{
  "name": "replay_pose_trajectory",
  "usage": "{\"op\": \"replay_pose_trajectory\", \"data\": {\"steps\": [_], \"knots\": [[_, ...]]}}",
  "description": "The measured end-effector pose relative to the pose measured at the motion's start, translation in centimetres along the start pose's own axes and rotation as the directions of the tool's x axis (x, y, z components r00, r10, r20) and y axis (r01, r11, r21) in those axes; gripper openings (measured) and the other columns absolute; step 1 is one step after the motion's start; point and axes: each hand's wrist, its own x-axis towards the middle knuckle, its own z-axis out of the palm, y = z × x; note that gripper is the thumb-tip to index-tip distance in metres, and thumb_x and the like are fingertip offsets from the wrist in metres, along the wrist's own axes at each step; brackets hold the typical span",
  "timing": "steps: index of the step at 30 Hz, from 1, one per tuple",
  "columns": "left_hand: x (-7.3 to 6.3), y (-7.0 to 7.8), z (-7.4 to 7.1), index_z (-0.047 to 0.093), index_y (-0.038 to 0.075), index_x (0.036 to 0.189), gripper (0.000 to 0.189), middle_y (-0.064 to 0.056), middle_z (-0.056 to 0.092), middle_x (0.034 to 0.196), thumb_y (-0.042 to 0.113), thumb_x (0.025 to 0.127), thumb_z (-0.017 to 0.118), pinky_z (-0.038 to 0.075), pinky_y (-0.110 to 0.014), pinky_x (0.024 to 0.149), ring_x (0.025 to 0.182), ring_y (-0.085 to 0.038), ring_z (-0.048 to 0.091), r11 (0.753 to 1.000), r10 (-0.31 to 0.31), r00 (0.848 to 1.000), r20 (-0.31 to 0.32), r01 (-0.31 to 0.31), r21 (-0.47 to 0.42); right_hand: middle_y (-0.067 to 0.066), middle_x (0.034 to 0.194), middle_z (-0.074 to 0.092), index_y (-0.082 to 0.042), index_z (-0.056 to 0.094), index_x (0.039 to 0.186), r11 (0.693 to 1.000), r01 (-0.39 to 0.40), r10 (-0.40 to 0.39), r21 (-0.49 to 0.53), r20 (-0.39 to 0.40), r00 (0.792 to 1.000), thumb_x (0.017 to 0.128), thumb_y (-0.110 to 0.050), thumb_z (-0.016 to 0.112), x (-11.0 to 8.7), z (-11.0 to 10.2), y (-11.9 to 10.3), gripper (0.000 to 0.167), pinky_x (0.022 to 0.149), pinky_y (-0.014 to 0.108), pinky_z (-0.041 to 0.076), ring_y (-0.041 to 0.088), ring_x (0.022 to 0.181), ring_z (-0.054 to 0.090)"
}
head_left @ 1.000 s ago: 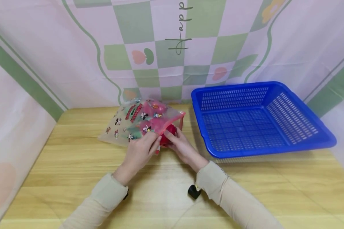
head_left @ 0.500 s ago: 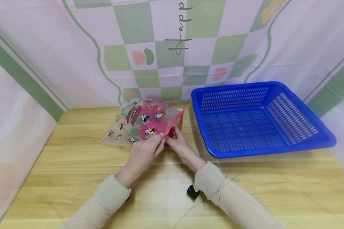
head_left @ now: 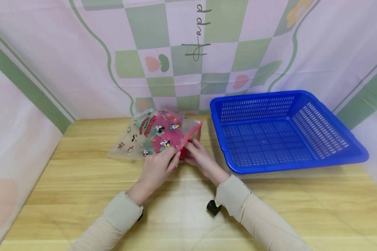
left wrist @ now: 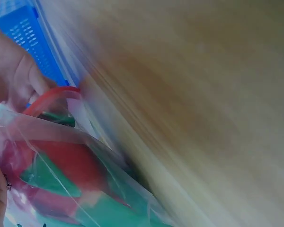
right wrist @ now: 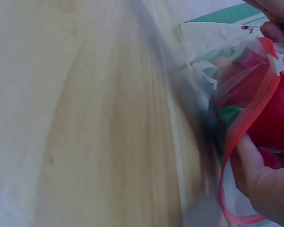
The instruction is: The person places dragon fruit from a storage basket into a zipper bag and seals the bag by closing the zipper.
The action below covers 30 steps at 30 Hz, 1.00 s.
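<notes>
A clear printed zip bag (head_left: pixel 135 137) lies on the table, bulging with red, pink and green things. My left hand (head_left: pixel 157 167) pinches the near corner of its mouth by the red zip strip (right wrist: pixel 251 111), close to the white slider (right wrist: pixel 276 64). At the opening, my right hand (head_left: pixel 204 162) has its fingers inside the strip, curled under a glossy red round thing (right wrist: pixel 279 118). Its thumb side is partly hidden by the bag. Green pieces (left wrist: pixel 52 177) show through the plastic in the left wrist view.
A blue slotted basket (head_left: pixel 289 167) stands to the right of the bag. Behind the wooden table (head_left: pixel 91 184) hangs a patterned curtain (head_left: pixel 188 83). A black wrist camera (head_left: pixel 213 207) hangs under my right cuff.
The red round thing has gone deeper into the bag's mouth, with less of it showing. My left hand and the near corner have shifted slightly right, and the right hand's fingers reach further in.
</notes>
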Motion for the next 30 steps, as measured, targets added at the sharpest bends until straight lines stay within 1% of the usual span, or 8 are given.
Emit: {"op": "replay_pose_trajectory", "data": {"steps": [3, 6, 10, 17, 19, 22, 26, 30], "knots": [[0.0, -0.2, -0.2, 0.052, 0.011, 0.079, 0.028, 0.004, 0.049, 0.059, 0.028, 0.100, 0.047, 0.024, -0.014, 0.040, 0.044, -0.006, 0.036, 1.000, 0.009, 1.000, -0.003, -0.009, 0.011, 0.018, 0.125, 0.056, -0.005, 0.037, 0.138, 0.999, 0.018, -0.018, 0.045, -0.009, 1.000, 0.100, -0.027, 0.042, 0.0, 0.2, 0.2, 0.044, 0.092, 0.035, 0.053, 0.012, 0.095, 0.062], [-0.1, -0.4, -0.2, 0.053, 0.011, 0.078, 0.029, 0.004, 0.050, 0.059, 0.029, 0.100, 0.047, 0.026, -0.015, 0.040, 0.044, -0.006, 0.038, 0.999, 0.008, 1.000, -0.010, -0.008, 0.033, 0.015, 0.119, 0.057, -0.003, 0.038, 0.135, 0.996, 0.039, -0.039, 0.081, -0.008, 0.999, 0.100, -0.025, 0.042, -0.1, 0.4, 0.4, 0.042, 0.089, 0.035, 0.055, 0.009, 0.089, 0.061], [-0.5, -0.8, -0.5, 0.057, 0.008, 0.083, 0.019, 0.002, 0.057, 0.064, 0.025, 0.092, 0.060, 0.036, -0.015, 0.041, 0.046, -0.007, 0.047, 0.999, -0.010, 0.999, -0.039, 0.011, 0.037, 0.014, 0.116, 0.058, -0.002, 0.037, 0.135, 0.994, 0.051, -0.051, 0.100, -0.002, 0.999, 0.099, -0.026, 0.042, -0.1, 0.6, 0.5, 0.043, 0.093, 0.041, 0.053, 0.010, 0.088, 0.061], [-0.8, -1.8, -1.3, 0.063, 0.003, 0.094, 0.024, -0.009, 0.061, 0.085, 0.021, 0.080, 0.072, 0.045, -0.020, 0.046, 0.064, -0.015, 0.056, 0.996, -0.064, 0.992, -0.113, 0.071, 0.053, 0.019, 0.120, 0.058, -0.003, 0.034, 0.138, 0.994, 0.048, -0.050, 0.095, 0.011, 0.999, 0.100, -0.028, 0.040, -0.3, 0.5, 0.4, 0.046, 0.098, 0.046, 0.051, 0.012, 0.090, 0.061], [-0.7, -2.0, -1.4, 0.065, 0.004, 0.097, 0.024, -0.012, 0.062, 0.091, 0.018, 0.079, 0.073, 0.050, -0.024, 0.050, 0.070, -0.019, 0.059, 0.995, -0.083, 0.990, -0.110, 0.089, 0.054, 0.022, 0.124, 0.056, -0.004, 0.034, 0.139, 0.995, 0.044, -0.045, 0.094, 0.014, 0.999, 0.100, -0.028, 0.040, -0.2, 0.4, 0.4, 0.047, 0.098, 0.046, 0.051, 0.012, 0.090, 0.061], [-0.6, -2.1, -1.6, 0.067, 0.005, 0.101, 0.023, -0.013, 0.064, 0.098, 0.017, 0.082, 0.072, 0.056, -0.031, 0.064, 0.083, -0.024, 0.061, 0.991, -0.109, 0.990, -0.090, 0.115, 0.065, 0.022, 0.126, 0.055, -0.004, 0.035, 0.139, 0.995, 0.039, -0.040, 0.087, 0.011, 0.999, 0.100, -0.029, 0.040, -0.1, 0.3, 0.5, 0.046, 0.097, 0.045, 0.051, 0.012, 0.090, 0.061], [-0.6, -2.2, -1.6, 0.068, 0.006, 0.101, 0.021, -0.011, 0.066, 0.098, 0.018, 0.084, 0.072, 0.054, -0.037, 0.080, 0.091, -0.027, 0.060, 0.987, -0.129, 0.989, -0.072, 0.135, 0.084, 0.021, 0.128, 0.054, -0.006, 0.036, 0.136, 0.996, 0.031, -0.032, 0.086, 0.007, 0.999, 0.099, -0.030, 0.040, 0.0, 0.2, 0.5, 0.045, 0.098, 0.046, 0.051, 0.013, 0.091, 0.060], [-0.4, -2.2, -1.5, 0.069, 0.007, 0.095, 0.015, -0.008, 0.068, 0.091, 0.016, 0.084, 0.071, 0.050, -0.041, 0.087, 0.092, -0.027, 0.061, 0.986, -0.156, 0.985, -0.073, 0.160, 0.053, 0.020, 0.128, 0.054, -0.005, 0.037, 0.135, 0.996, 0.034, -0.036, 0.088, 0.016, 0.999, 0.099, -0.031, 0.041, 0.1, 0.2, 0.5, 0.044, 0.100, 0.048, 0.049, 0.014, 0.093, 0.060]]}}
